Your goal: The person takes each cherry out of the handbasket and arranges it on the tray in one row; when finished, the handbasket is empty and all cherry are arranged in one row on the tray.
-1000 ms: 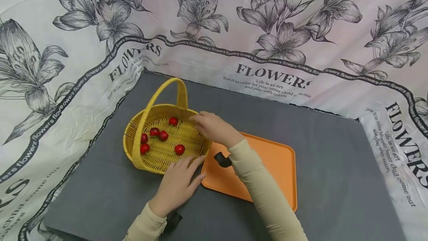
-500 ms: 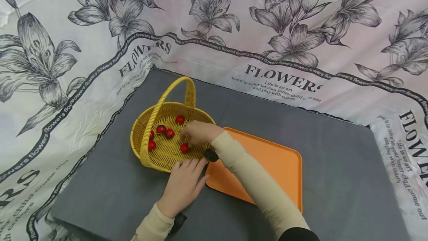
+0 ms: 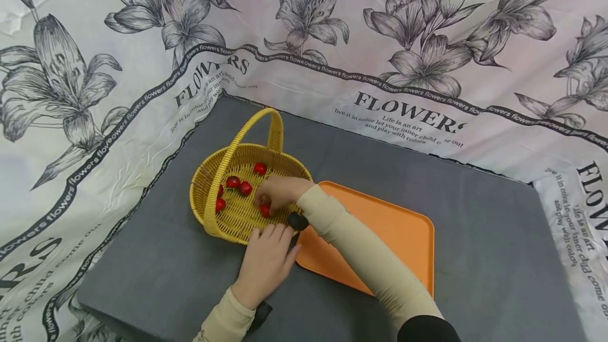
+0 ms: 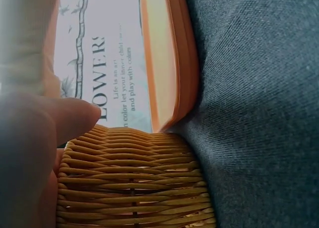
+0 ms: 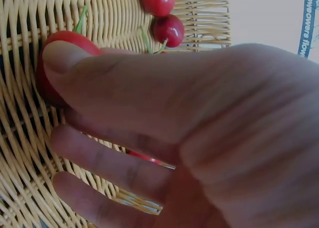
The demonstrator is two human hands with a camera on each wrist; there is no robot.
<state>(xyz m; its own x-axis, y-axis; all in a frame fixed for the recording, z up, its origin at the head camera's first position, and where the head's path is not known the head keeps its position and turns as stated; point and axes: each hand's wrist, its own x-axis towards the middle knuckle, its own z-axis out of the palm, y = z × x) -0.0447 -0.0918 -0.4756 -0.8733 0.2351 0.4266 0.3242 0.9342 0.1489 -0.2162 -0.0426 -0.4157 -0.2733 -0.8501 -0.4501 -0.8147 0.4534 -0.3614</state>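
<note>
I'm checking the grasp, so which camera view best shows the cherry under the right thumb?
The right wrist view: the cherry is large, its green stem showing and the thumb of the right hand across it. The head view shows it small, partly hidden by that hand; the left wrist view doesn't show it.

Head view looks down, wrist views nearer, all sharing the basket (image 3: 237,216).

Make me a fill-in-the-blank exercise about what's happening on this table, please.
The person's ____ hand pinches a cherry.
The basket and its arched handle are coloured ____.
The tray beside the basket is coloured ____.
The stem of the pinched cherry is coloured ____.
Missing words: right; yellow; orange; green.
</note>
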